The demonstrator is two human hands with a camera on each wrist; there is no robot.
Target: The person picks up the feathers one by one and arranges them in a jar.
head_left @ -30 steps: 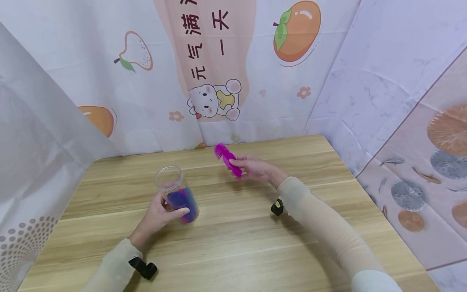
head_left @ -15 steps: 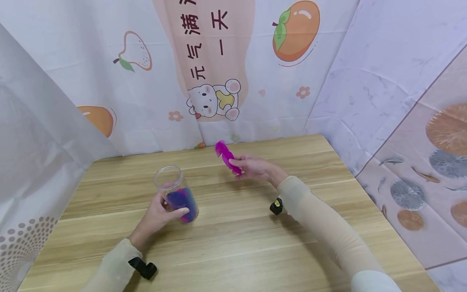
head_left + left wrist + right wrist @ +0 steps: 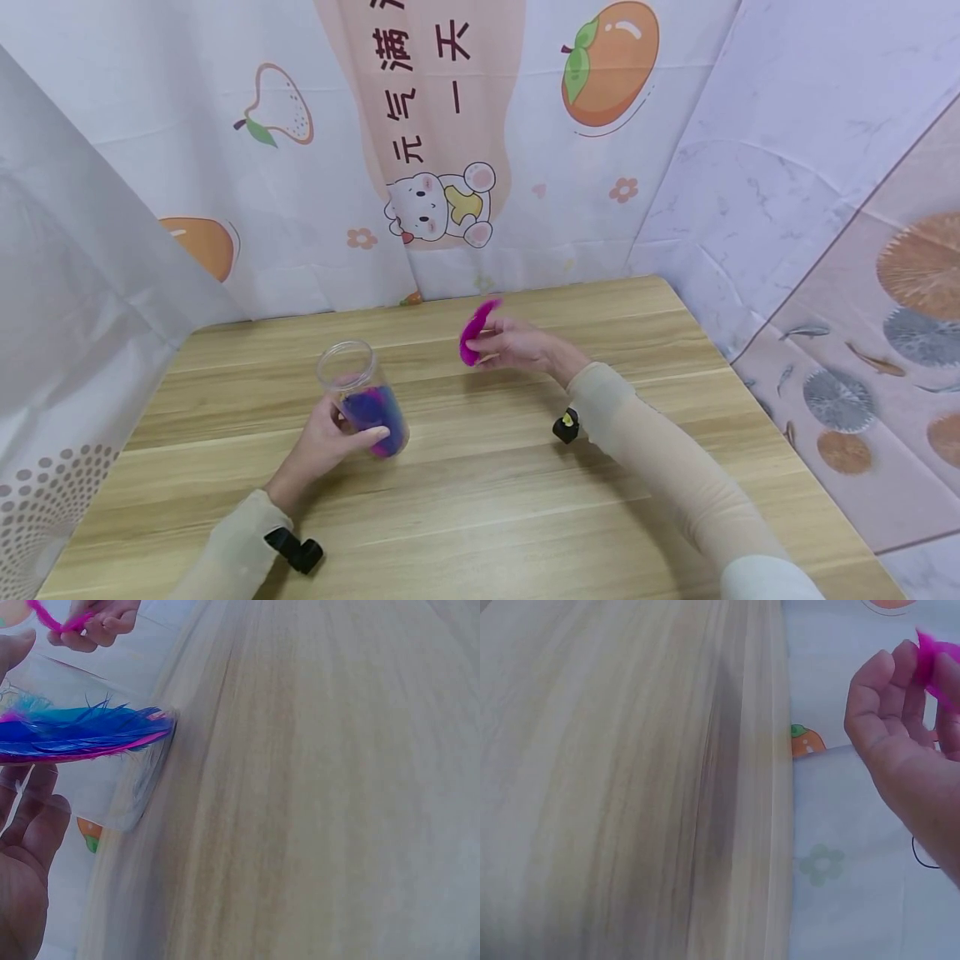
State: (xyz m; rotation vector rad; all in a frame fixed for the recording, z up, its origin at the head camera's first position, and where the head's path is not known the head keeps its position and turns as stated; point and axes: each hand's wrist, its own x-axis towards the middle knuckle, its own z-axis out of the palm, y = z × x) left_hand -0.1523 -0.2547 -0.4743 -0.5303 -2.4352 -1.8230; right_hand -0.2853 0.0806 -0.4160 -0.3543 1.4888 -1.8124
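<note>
My left hand (image 3: pixel 330 442) grips a clear, open-topped plastic jar (image 3: pixel 348 367) that stands on the table, thumb across its front. Blue, turquoise and magenta feathers (image 3: pixel 82 731) lie inside the jar. To the right of the jar and above the tabletop, my right hand (image 3: pixel 521 344) pinches a magenta feather (image 3: pixel 474 333) between thumb and fingers. Its tip points up and to the right in the head view. In the right wrist view only part of that feather (image 3: pixel 936 664) shows at the fingertips.
The wooden table (image 3: pixel 480 508) has its back edge against a printed curtain (image 3: pixel 285 208). Another curtain (image 3: pixel 817 192) hangs along the right side. Each wrist carries a small black camera mount, such as the left one (image 3: pixel 296 552).
The magenta feather has turned in my right hand: its tip leaned up and left and now leans up and right. My left hand and the jar have stayed put.
</note>
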